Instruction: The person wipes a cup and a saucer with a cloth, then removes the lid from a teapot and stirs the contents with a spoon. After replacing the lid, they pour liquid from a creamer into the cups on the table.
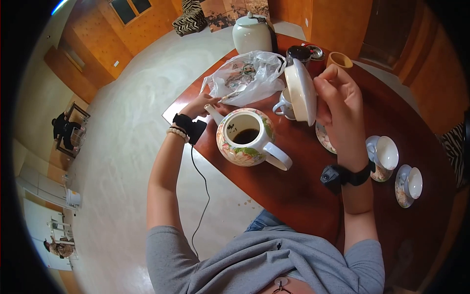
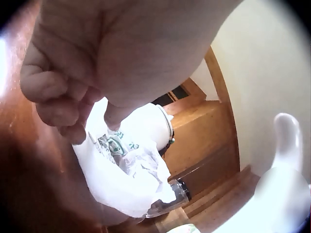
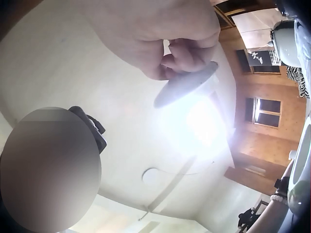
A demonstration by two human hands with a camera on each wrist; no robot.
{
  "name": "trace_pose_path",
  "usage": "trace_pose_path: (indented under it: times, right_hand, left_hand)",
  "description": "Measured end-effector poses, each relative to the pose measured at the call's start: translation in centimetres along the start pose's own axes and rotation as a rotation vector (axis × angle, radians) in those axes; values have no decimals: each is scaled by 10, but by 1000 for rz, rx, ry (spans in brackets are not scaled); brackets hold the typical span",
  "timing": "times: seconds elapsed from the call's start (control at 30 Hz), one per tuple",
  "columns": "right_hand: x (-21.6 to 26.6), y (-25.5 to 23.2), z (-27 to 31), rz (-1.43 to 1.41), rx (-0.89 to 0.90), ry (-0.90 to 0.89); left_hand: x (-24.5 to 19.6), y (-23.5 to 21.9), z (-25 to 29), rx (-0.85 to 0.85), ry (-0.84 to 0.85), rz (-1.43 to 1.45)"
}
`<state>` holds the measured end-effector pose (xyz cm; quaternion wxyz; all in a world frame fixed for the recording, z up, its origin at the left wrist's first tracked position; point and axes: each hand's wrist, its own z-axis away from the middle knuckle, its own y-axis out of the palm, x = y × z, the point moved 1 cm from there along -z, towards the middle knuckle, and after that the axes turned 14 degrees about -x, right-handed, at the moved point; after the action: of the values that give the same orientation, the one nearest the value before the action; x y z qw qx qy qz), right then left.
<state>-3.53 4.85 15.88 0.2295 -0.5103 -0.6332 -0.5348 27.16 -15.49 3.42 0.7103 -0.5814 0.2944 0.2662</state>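
My right hand [image 1: 341, 98] holds a white lid [image 1: 301, 93] on edge, raised above the table beyond the teapot's right side. In the right wrist view, its curled fingers grip the lid [image 3: 187, 90]. The floral teapot [image 1: 246, 158] stands uncovered near the table edge, with dark liquid [image 1: 246, 136] inside. My left hand [image 1: 199, 105] is beside the spout, at the near edge of a clear plastic bag [image 1: 267, 61]. A slim spoon-like thing [image 1: 232, 95] shows by its fingertips; I cannot tell whether they pinch it. In the left wrist view, the fingers [image 2: 58, 114] are curled.
A pale lidded jar [image 1: 249, 36] stands at the table's far end. Dark-topped jars [image 1: 298, 53] and a wooden bowl [image 1: 340, 60] are nearby. A cup [image 1: 284, 105] sits behind the lid. Cups with saucers [image 1: 387, 152] line the right side. A black cable [image 1: 208, 191] hangs from my left wrist.
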Motion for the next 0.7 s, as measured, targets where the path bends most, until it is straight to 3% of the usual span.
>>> trace_pose_path:
  times: [0.2,0.3,0.43,0.47,0.57,0.6,0.7]
  right_hand:
    - [4,-3,7,-19,2,22]
    - [1,-7,8,-65,10,36]
    - [2,0,15,-18,-20,37]
    - [3,1,16,0,-28,31]
    - [6,0,20,39,13,32]
    - [6,0,20,30,11,47]
    - [5,-3,18,11,6,75]
  left_hand:
    - [35,13,-38,-14,86,153]
    - [24,10,-35,-237,280,197]
    - [26,20,-37,-483,389,102]
    - [27,21,-37,-480,385,55]
    - [21,21,-27,-265,192,404]
    - [15,19,-16,-184,91,553]
    - [26,8,-16,36,75,1097]
